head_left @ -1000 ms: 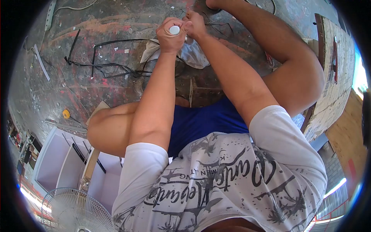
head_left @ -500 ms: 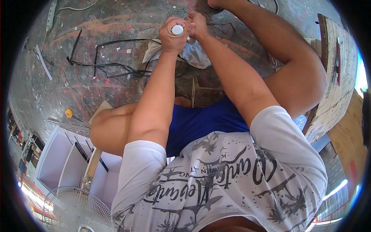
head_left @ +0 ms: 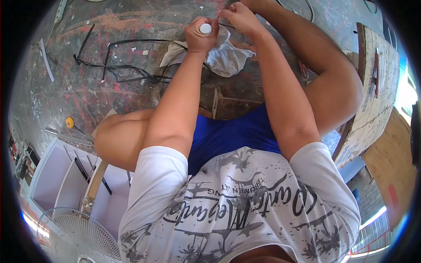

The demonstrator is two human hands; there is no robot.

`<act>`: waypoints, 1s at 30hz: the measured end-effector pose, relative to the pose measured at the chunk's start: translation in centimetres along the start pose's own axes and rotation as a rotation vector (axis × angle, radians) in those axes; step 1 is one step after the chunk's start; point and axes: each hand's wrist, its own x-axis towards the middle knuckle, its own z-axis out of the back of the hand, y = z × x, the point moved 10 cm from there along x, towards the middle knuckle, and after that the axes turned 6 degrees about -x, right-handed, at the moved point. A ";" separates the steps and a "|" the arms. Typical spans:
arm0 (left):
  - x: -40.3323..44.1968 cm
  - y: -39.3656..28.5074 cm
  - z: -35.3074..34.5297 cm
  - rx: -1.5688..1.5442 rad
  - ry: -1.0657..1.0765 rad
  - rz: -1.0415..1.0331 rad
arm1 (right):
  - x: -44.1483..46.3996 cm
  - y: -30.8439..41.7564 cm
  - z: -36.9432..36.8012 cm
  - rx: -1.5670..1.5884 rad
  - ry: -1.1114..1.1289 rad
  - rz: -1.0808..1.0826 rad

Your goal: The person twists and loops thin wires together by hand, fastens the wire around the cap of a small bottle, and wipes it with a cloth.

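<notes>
My left hand point(head_left: 201, 38) is wrapped round an object whose white round end point(head_left: 205, 29) faces up toward me; the rest of it is hidden in the fist. Just to the right, my right hand point(head_left: 240, 18) has its fingers pinched together near the top edge. Whether it holds something small or thin there I cannot make out. Below the two hands, a crumpled white cloth or bag point(head_left: 226, 55) lies on the floor. Black straps point(head_left: 131, 72) trail over the floor to the left of my left hand.
A worn wooden board point(head_left: 372, 87) stands at the right, beyond my bent leg. At the lower left are white drawer-like boxes point(head_left: 52, 171) and a fan point(head_left: 79, 232). A yellow tape measure-like item point(head_left: 69, 122) lies on the stained floor point(head_left: 61, 92).
My right hand has moved away from my left hand, up and to the right. The left hand keeps its hold and has shifted slightly right. More of the white cloth shows.
</notes>
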 end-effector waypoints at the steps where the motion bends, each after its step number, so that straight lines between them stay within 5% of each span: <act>1: -0.1 -0.1 0.0 -0.044 -0.008 -0.018 | -0.1 1.3 -0.3 -0.028 0.041 0.084; 7: 0.3 -0.6 -0.2 -0.025 0.026 -0.082 | -3.0 4.8 -0.9 -0.279 0.173 0.066; 17: 0.3 0.0 0.0 -0.060 -0.007 -0.058 | -3.0 4.5 0.8 -0.378 0.012 0.079; 20: 0.4 0.0 -0.3 -0.029 0.008 -0.055 | -5.2 6.6 1.7 -0.044 0.001 -0.124; 26: 0.8 -0.5 -0.4 -0.109 -0.040 -0.094 | -5.1 4.6 0.4 -0.267 0.075 -0.045; 30: 0.7 -0.4 -0.4 -0.091 -0.019 -0.071 | -4.9 5.2 0.2 -0.428 -0.082 0.129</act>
